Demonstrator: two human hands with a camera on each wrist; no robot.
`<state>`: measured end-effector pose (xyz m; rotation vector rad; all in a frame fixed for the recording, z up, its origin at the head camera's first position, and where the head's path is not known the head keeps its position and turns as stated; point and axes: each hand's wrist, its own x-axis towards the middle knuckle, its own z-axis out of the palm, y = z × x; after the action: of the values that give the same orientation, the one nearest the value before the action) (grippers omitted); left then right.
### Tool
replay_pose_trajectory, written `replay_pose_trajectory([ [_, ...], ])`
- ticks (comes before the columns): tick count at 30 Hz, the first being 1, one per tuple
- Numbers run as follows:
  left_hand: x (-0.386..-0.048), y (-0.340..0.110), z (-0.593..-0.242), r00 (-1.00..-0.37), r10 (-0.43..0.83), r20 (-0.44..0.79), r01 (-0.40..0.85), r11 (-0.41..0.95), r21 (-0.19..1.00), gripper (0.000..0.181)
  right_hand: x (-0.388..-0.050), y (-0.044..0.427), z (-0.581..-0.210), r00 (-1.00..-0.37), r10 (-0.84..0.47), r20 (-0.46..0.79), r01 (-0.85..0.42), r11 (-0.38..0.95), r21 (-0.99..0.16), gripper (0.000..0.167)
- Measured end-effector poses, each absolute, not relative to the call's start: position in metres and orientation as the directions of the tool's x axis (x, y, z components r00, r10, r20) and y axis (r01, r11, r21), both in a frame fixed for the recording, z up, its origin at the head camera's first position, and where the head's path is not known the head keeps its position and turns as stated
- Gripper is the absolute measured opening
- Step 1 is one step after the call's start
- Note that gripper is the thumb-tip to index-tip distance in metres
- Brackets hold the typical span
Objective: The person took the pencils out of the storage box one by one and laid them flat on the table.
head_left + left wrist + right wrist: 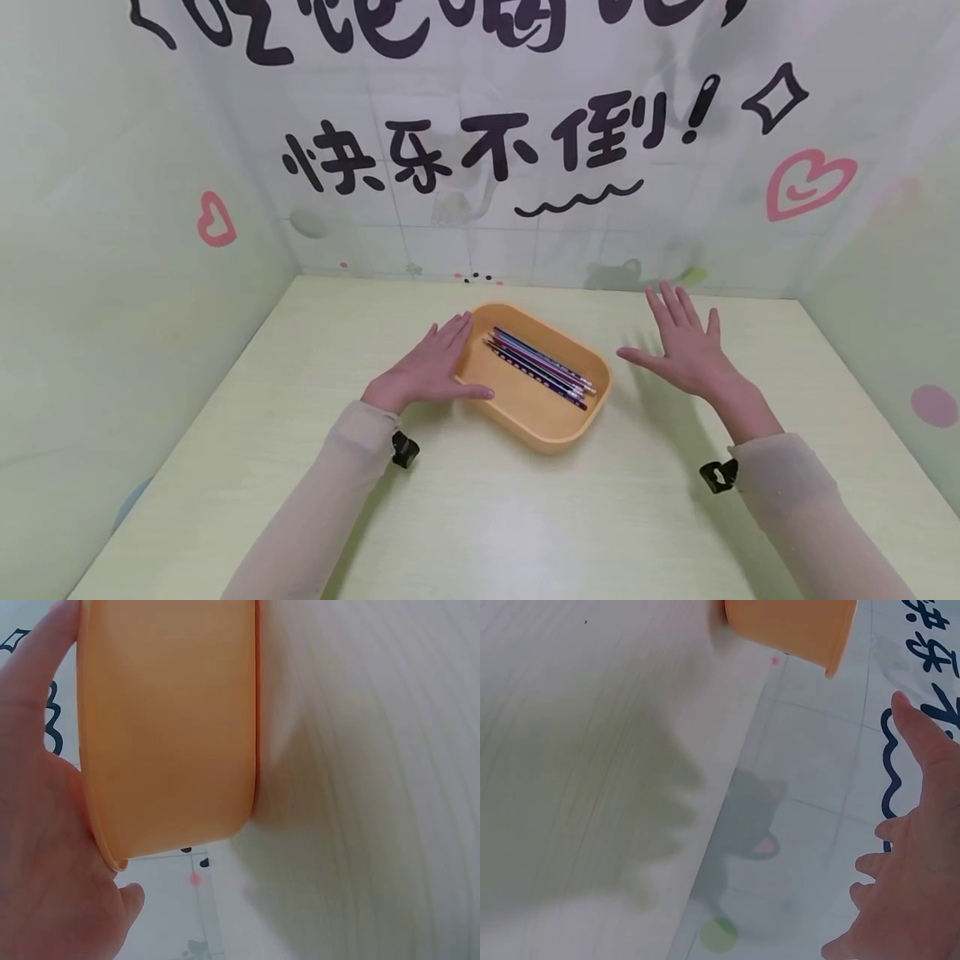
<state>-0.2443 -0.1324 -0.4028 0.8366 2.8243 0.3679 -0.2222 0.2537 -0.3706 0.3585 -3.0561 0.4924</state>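
Note:
An orange plastic tray (517, 417) with rounded corners stands at an angle on the table. Several striped pencils (540, 367) lie in a loose bundle along its inside. At the tray's left end is my left hand (423, 371), fingers straight and thumb spread along the rim. In the left wrist view that hand (52, 847) lies against the rim, with the tray's outer wall (169, 727) filling the upper middle. My right hand (690, 354) is held apart from the tray on its right side, fingers spread and holding nothing. The right wrist view has its thumb (922, 735) stretched toward the tray.
The pale table (480, 525) extends around the tray to walls on the left, right and back. Large black writing and pink hearts (810, 185) mark the walls. A small black device (405, 450) is on the left wrist, and another (718, 477) is on the right.

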Motion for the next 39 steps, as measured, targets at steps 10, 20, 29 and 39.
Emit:
replay_pose_trajectory([
  [10,-0.245,-0.132,-0.403,-0.831,0.548,-0.091,0.505,0.814,0.287,0.122,-0.222,0.246,-0.370,-0.949,-0.264,0.175,-0.309,0.893,-0.327,0.096],
  [20,-0.246,-0.131,-0.403,-0.832,0.548,-0.090,0.502,0.812,0.298,0.122,-0.221,0.231,-0.365,-0.937,-0.272,0.217,-0.337,0.868,-0.364,0.091],
  [29,-0.247,-0.130,-0.404,-0.835,0.541,-0.105,0.495,0.820,0.289,0.122,-0.218,0.216,-0.362,-0.924,-0.304,0.232,-0.378,0.823,-0.424,0.086],
  [39,-0.246,-0.130,-0.405,-0.836,0.539,-0.102,0.496,0.822,0.280,0.121,-0.220,0.200,-0.363,-0.912,-0.344,0.225,-0.410,0.783,-0.467,0.084],
])
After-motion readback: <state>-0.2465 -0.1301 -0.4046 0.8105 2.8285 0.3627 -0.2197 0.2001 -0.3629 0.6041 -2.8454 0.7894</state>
